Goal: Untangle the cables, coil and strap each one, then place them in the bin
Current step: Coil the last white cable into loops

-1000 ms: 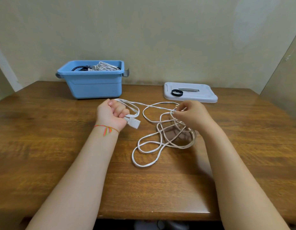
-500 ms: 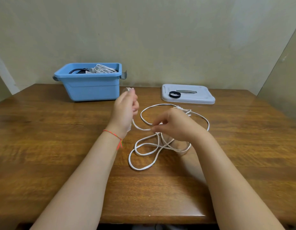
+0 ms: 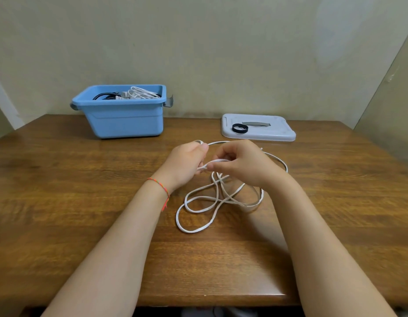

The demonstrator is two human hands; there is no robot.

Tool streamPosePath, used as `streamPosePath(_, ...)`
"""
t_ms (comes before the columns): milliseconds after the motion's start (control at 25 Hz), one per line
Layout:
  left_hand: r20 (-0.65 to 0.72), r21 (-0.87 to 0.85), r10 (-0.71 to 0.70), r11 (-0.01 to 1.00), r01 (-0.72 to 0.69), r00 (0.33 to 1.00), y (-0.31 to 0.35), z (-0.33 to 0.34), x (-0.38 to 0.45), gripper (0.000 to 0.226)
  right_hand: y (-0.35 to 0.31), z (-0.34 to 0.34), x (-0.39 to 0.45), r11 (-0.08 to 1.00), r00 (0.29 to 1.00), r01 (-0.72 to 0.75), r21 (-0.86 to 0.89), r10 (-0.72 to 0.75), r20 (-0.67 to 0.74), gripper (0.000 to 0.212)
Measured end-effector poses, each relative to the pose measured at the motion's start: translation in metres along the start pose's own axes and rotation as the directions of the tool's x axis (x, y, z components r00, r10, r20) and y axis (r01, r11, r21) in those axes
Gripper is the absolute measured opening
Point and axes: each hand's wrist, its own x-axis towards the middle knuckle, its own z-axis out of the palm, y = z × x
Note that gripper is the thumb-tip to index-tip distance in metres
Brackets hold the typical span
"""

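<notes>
White cable [image 3: 212, 202] lies in loose crossing loops on the wooden tabletop [image 3: 61, 191] at centre frame, its upper strands lifted between both hands. Left hand [image 3: 184, 165] grips one end of the cable, fingers curled round it; right hand [image 3: 241, 164] pinches a strand just beside the left thumb. Judged step: untangling done or nearly so, coiling just begun, with most of the length uncoiled. Next move likely calls for drawing slack from the loops and laying even turns into the left hand without snagging the crossings. Blue bin [image 3: 125, 120], upper left, already holds coiled cables. Black strap [image 3: 240, 129] sits on the grey lid [image 3: 274, 133], upper right. No legible brand, label or writing anywhere.
</notes>
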Motion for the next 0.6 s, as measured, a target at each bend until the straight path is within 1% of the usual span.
streamPosePath(40, 0.023, -0.005, -0.023, 1.0, 0.024, 0.999, 0.001, -0.001, 0.0, 0.04, 0.001, -0.002, 0.0, 1.0, 1.0, -0.001, -0.004, 0.001, -0.013, 0.014)
streamPosePath(80, 0.05, 0.005, -0.042, 0.999, 0.042, 0.998, 0.002, -0.002, 0.0, 0.038, 0.001, -0.002, 0.001, 1.0, 0.999, -0.007, -0.002, 0.007, -0.037, 0.01)
streamPosePath(120, 0.075, 0.038, -0.058, 0.998, 0.055, 0.996, 0.002, -0.003, 0.0, 0.037, 0.003, -0.001, 0.002, 1.0, 0.997, -0.017, -0.004, 0.017, -0.072, 0.012)
streamPosePath(200, 0.097, 0.126, -0.085, 0.989, 0.072, 0.992, 0.001, -0.004, 0.001, 0.037, 0.006, 0.002, 0.004, 0.997, 0.986, -0.052, -0.049, 0.043, -0.163, 0.023)
streamPosePath(280, 0.11, 0.221, -0.068, 0.974, 0.042, 0.992, -0.003, -0.005, 0.002, 0.046, 0.008, 0.004, 0.005, 0.988, 0.972, -0.084, -0.131, 0.052, -0.23, 0.028)
streamPosePath(400, 0.13, 0.36, -0.042, 0.933, -0.008, 0.991, -0.009, -0.009, 0.003, 0.05, 0.01, 0.0, 0.005, 0.96, 0.966, -0.146, -0.237, 0.087, -0.242, 0.022)
streamPosePath(480, 0.081, 0.347, -0.049, 0.938, 0.018, 0.996, -0.012, -0.01, 0.006, 0.045, 0.013, -0.002, 0.008, 0.933, 0.959, -0.196, -0.303, 0.119, -0.256, 0.014)
streamPosePath(520, 0.025, 0.319, -0.055, 0.947, 0.044, 0.998, -0.013, -0.01, 0.007, 0.044, 0.017, -0.002, 0.009, 0.908, 0.951, -0.23, -0.351, 0.134, -0.278, 0.01)
streamPosePath(560, -0.044, 0.292, -0.059, 0.954, 0.069, 0.997, -0.013, -0.01, 0.008, 0.044, 0.021, -0.003, 0.009, 0.866, 0.939, -0.279, -0.415, 0.156, -0.307, 0.009)
streamPosePath(600, -0.121, 0.267, -0.07, 0.958, 0.101, 0.99, -0.014, -0.011, 0.009, 0.043, 0.025, -0.004, 0.009, 0.804, 0.924, -0.342, -0.486, 0.192, -0.331, 0.015)
